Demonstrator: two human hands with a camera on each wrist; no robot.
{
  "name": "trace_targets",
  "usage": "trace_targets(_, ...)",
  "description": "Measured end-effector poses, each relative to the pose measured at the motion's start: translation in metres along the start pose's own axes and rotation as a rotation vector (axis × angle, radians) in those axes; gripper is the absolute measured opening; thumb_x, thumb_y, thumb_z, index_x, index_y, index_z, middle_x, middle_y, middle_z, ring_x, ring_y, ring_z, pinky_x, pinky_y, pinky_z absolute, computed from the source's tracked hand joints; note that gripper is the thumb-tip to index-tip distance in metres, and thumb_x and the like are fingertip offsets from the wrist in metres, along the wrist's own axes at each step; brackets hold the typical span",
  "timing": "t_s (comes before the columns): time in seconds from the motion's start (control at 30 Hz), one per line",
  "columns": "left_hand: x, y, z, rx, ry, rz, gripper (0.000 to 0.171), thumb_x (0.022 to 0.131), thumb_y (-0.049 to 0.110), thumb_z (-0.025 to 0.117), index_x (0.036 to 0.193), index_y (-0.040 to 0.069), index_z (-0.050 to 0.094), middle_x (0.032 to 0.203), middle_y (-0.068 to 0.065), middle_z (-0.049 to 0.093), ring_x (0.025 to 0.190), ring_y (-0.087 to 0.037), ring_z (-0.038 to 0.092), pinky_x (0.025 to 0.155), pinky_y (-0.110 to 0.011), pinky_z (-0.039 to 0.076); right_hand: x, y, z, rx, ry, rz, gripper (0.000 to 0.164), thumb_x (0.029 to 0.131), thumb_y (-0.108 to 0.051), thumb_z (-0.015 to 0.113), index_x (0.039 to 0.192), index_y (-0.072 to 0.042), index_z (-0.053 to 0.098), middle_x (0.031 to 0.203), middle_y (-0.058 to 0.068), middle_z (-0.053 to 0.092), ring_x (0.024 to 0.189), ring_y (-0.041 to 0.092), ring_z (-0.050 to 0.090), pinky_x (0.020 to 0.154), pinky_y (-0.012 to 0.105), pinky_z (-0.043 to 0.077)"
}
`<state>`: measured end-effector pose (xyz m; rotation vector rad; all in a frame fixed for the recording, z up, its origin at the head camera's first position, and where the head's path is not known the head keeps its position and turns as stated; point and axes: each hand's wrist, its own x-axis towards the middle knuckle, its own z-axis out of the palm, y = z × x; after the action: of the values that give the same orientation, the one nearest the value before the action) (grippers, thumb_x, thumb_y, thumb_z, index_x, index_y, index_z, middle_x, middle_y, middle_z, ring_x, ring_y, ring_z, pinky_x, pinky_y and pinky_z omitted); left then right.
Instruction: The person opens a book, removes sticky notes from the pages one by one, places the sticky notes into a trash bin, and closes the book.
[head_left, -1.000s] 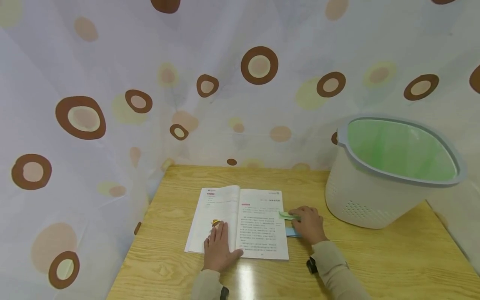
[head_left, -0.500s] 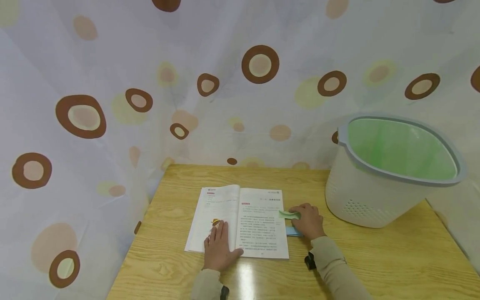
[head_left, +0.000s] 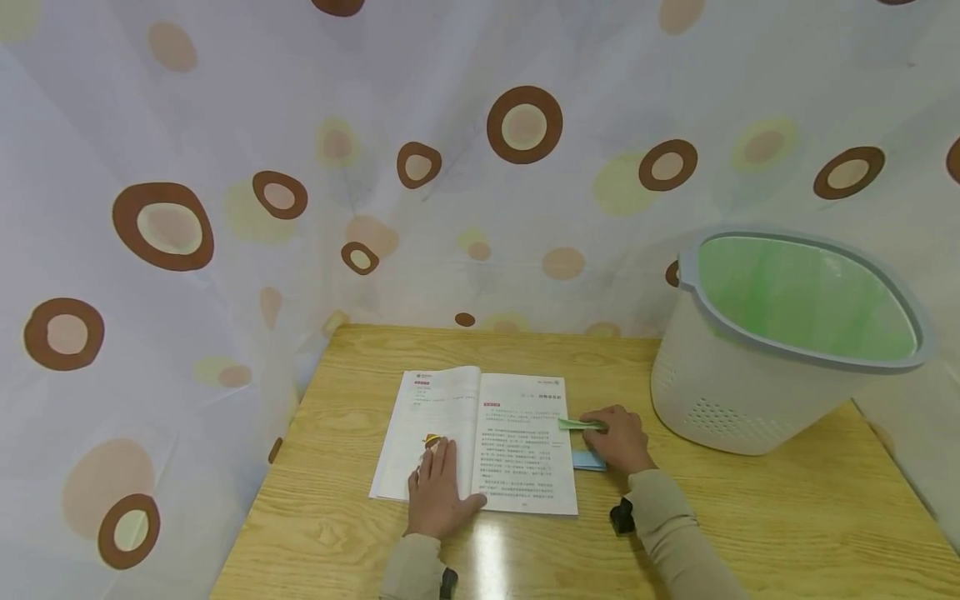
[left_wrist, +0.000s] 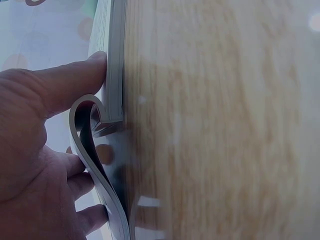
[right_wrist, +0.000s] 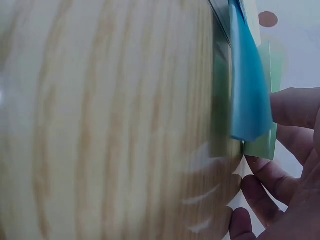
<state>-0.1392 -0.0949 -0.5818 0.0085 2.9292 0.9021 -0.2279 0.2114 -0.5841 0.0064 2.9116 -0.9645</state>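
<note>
An open book with printed pages lies on the wooden table. My left hand rests spread on its left page, next to a small yellow picture, the thumb reaching across the gutter. In the left wrist view the left thumb presses on the thicker half while the other pages curl up beside it. Over the book's right edge sticks a green paper slip, which my right hand pinches between thumb and fingers. Below that, a blue paper slip juts out of the same edge, nearer the camera in the right wrist view.
A white laundry basket with a grey rim and green inside stands at the back right, beyond my right hand. Behind the wooden table hangs a white curtain with brown ring patterns. Black straps sit at both sleeves.
The green slip bent and then straightened in my right hand's grip. My right hand has shifted slightly right, so more of the blue slip shows. The left hand stays on the page.
</note>
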Motion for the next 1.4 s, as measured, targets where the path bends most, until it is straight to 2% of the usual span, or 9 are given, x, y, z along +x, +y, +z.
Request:
trace_targets(0.13, 0.0, 0.0, 0.0, 0.003, 0.008, 0.006, 0.099, 0.077, 0.042, 0.077, 0.154, 0.002, 0.03, 0.163, -0.017, 0.028, 0.15, -0.044, 0.025, 0.116, -0.068, 0.023, 0.001, 0.003, 0.0, 0.012, 0.026, -0.013, 0.031, 0.095, -0.022, 0.058, 0.12, -0.012, 0.072, 0.13, 0.021, 0.059, 0.123, 0.049, 0.046, 0.095, 0.071, 0.039)
trace_targets(0.37, -0.001, 0.0, -0.001, -0.002, 0.01, 0.016, 0.099, 0.077, 0.041, 0.077, 0.154, 0.001, 0.03, 0.163, -0.018, 0.028, 0.149, -0.045, 0.025, 0.116, -0.069, 0.023, 0.0, 0.003, -0.005, 0.093, 0.089, -0.071, 0.029, 0.095, -0.013, 0.058, 0.116, 0.002, 0.071, 0.115, 0.026, 0.066, 0.11, 0.045, 0.06, 0.095, 0.06, 0.049)
trace_targets(0.73, 0.0, 0.002, -0.004, 0.004, -0.001, 0.007, 0.098, 0.078, 0.041, 0.077, 0.154, 0.001, 0.031, 0.163, -0.018, 0.028, 0.15, -0.045, 0.025, 0.116, -0.068, 0.023, -0.001, 0.009, -0.009, 0.148, 0.054, -0.028, 0.034, 0.098, -0.019, 0.056, 0.124, 0.0, 0.067, 0.124, 0.026, 0.065, 0.113, 0.041, 0.061, 0.097, 0.056, 0.05)
trace_targets(0.9, -0.001, 0.003, -0.002, 0.005, -0.002, -0.01, 0.098, 0.077, 0.041, 0.077, 0.153, 0.002, 0.032, 0.163, -0.017, 0.03, 0.15, -0.044, 0.026, 0.116, -0.068, 0.023, -0.006, 0.005, -0.018, 0.136, 0.014, -0.024, 0.036, 0.1, -0.022, 0.055, 0.128, -0.002, 0.065, 0.128, 0.026, 0.063, 0.118, 0.043, 0.059, 0.099, 0.057, 0.049)
trace_targets(1.0, -0.003, 0.003, -0.002, 0.005, -0.003, -0.013, 0.098, 0.076, 0.041, 0.077, 0.153, 0.002, 0.032, 0.163, -0.016, 0.03, 0.15, -0.044, 0.026, 0.116, -0.068, 0.023, -0.013, -0.003, -0.027, 0.168, 0.002, -0.03, 0.038, 0.102, -0.025, 0.052, 0.131, -0.003, 0.063, 0.133, 0.025, 0.06, 0.122, 0.043, 0.057, 0.101, 0.057, 0.048)
trace_targets(1.1, -0.003, 0.004, -0.003, 0.003, -0.005, -0.007, 0.098, 0.076, 0.041, 0.077, 0.153, 0.001, 0.032, 0.163, -0.017, 0.03, 0.149, -0.044, 0.026, 0.116, -0.068, 0.023, -0.021, -0.018, -0.039, 0.223, 0.054, -0.115, 0.037, 0.103, -0.027, 0.051, 0.131, -0.005, 0.063, 0.131, 0.021, 0.062, 0.117, 0.038, 0.06, 0.098, 0.053, 0.052)
trace_targets(1.17, -0.003, 0.004, -0.003, 0.001, -0.002, -0.004, 0.098, 0.077, 0.041, 0.077, 0.153, 0.001, 0.032, 0.163, -0.017, 0.03, 0.149, -0.045, 0.026, 0.116, -0.069, 0.023, -0.028, -0.033, -0.049, 0.235, 0.125, -0.22, 0.034, 0.103, -0.026, 0.053, 0.128, -0.008, 0.065, 0.127, 0.015, 0.065, 0.11, 0.027, 0.064, 0.093, 0.044, 0.055)
trace_targets(1.3, -0.001, 0.003, -0.003, 0.002, 0.001, 0.0, 0.098, 0.077, 0.042, 0.077, 0.154, 0.002, 0.031, 0.163, -0.017, 0.029, 0.15, -0.044, 0.026, 0.116, -0.069, 0.023, -0.043, -0.067, -0.074, 0.293, 0.341, -0.434, 0.023, 0.098, -0.011, 0.059, 0.116, -0.008, 0.072, 0.112, 0.01, 0.072, 0.093, 0.001, 0.061, 0.082, 0.019, 0.052)
trace_targets(1.4, -0.001, 0.002, -0.002, 0.003, 0.002, -0.003, 0.097, 0.078, 0.043, 0.076, 0.154, 0.002, 0.031, 0.163, -0.016, 0.028, 0.15, -0.044, 0.025, 0.116, -0.068, 0.023, -0.053, -0.084, -0.094, 0.363, 0.511, -0.563, 0.022, 0.092, 0.003, 0.062, 0.11, -0.004, 0.074, 0.098, 0.004, 0.072, 0.086, -0.009, 0.057, 0.077, 0.009, 0.046)
